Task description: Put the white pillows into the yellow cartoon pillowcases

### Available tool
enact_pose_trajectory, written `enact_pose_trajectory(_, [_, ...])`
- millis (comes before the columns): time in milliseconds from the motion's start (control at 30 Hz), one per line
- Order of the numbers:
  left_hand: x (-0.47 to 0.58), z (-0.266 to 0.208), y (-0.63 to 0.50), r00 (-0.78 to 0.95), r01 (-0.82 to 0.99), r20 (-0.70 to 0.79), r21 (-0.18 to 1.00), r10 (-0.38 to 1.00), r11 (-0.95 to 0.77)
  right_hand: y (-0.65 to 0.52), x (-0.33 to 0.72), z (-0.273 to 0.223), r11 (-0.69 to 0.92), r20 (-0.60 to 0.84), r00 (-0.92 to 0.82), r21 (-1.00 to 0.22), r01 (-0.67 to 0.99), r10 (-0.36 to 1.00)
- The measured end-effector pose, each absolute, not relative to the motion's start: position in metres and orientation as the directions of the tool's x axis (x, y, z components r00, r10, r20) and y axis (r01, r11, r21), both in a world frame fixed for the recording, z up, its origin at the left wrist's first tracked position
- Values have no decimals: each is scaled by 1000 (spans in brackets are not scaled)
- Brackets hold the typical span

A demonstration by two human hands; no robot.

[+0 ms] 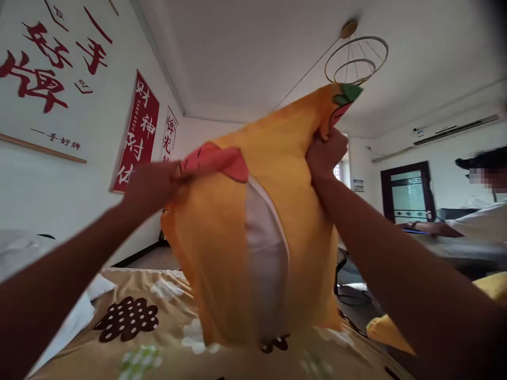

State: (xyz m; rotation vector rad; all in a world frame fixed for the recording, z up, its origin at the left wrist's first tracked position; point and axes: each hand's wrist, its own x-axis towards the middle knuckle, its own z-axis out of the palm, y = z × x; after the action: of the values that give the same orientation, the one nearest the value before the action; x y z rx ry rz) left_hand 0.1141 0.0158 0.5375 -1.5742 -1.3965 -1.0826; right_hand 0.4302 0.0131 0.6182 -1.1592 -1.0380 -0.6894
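Both my hands hold up an orange-yellow pillowcase (222, 221) with red and green fruit print, in the middle of the view. My left hand (152, 184) is closed on its upper left part, by a red patch with dark marks. At the upper right, my right hand (328, 153) grips it just below the corner with the green and red print. A long slit gapes down the front, and white fabric (263, 248) shows within. Whether that is lining or a filling I cannot tell. The lower part is blurred and hangs over a patterned brown cloth (170, 311).
White fabric (67, 327) lies at the left edge of the cloth. At the right sits another person (481, 221) in a light top. Yellow fabric (390, 332) lies low on the right. A ring-shaped lamp (356, 58) hangs from the ceiling, and a dark-framed door (407, 192) stands behind.
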Motion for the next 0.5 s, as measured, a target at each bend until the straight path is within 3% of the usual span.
enact_pose_trajectory(33, [113,563,11,58,989,938,-7,342,-150,8,447,623,281,924,379,-379,881,57])
enact_pose_trajectory(133, [105,600,6,113,982,897,-35,428,-186,9,482,614,139,920,322,-357,923,222])
enact_pose_trajectory(267, [102,583,12,115,987,873,-45,474,-157,32,489,580,50,867,348,-390,920,356])
enact_pose_trajectory(400, [107,555,14,49,993,829,18,557,-115,28,481,558,196,768,344,-513,836,540])
enact_pose_trajectory(500, [109,545,13,7,995,830,49,558,-85,-8,487,554,418,731,222,-581,698,645])
